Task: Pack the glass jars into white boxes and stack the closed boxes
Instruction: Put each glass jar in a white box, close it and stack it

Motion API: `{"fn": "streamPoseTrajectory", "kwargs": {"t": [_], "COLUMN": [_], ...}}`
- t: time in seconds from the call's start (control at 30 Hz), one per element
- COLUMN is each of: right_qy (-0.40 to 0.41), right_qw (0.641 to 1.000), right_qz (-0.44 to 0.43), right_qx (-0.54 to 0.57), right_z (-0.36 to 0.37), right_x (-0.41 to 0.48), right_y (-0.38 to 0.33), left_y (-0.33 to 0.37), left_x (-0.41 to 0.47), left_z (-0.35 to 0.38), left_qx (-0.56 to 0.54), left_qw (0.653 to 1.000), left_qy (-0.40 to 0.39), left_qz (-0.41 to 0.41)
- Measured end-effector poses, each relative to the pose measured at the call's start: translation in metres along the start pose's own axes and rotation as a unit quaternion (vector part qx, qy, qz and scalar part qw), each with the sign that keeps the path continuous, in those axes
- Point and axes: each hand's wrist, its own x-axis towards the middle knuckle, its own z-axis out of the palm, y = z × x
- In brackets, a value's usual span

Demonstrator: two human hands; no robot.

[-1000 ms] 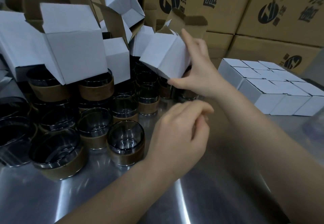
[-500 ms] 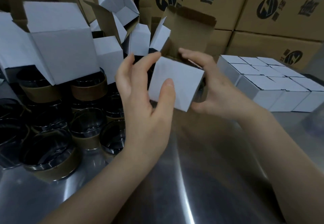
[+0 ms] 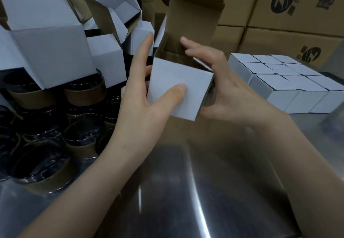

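Note:
A small white box (image 3: 193, 81) with a brown inside is held above the steel table, its top lid flap standing upright and open. My left hand (image 3: 143, 96) grips its left side, thumb across the white front face. My right hand (image 3: 225, 87) holds the right side, two fingers reaching over the open top; a dark rounded edge shows between its palm and the box. Several glass jars (image 3: 81, 135) with brown bands stand on the left. A block of closed white boxes (image 3: 290, 81) sits at the right.
Several open empty white boxes (image 3: 54, 42) are piled over the jars at the back left. Large brown printed cartons (image 3: 297, 5) wall the back. The steel table (image 3: 186, 191) stretches bare in front of me.
My right hand brought the box from the pile toward me. My left hand rose and took hold of its left side. The lid flap now stands upright and the open top faces up.

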Motion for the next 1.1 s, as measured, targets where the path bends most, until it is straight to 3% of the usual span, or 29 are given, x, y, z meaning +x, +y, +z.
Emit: {"fn": "streamPoseTrajectory", "kwargs": {"t": [0.4,0.73,1.1], "right_qy": [-0.063,-0.037,0.037], "right_qw": [0.997,0.999,0.995], "right_qz": [0.028,-0.005,0.090], "right_qx": [0.031,-0.003,-0.037], "right_z": [-0.003,0.000,-0.007], "right_x": [-0.003,-0.002,-0.003], "right_y": [-0.011,-0.003,0.005], "left_y": [0.001,-0.002,-0.007], "left_x": [0.013,0.015,0.007], "left_z": [-0.026,-0.027,-0.018], "left_qx": [-0.010,0.007,0.150], "left_qw": [0.992,0.997,0.987], "left_qy": [-0.115,-0.039,0.055], "left_qz": [-0.046,-0.066,-0.006]}}
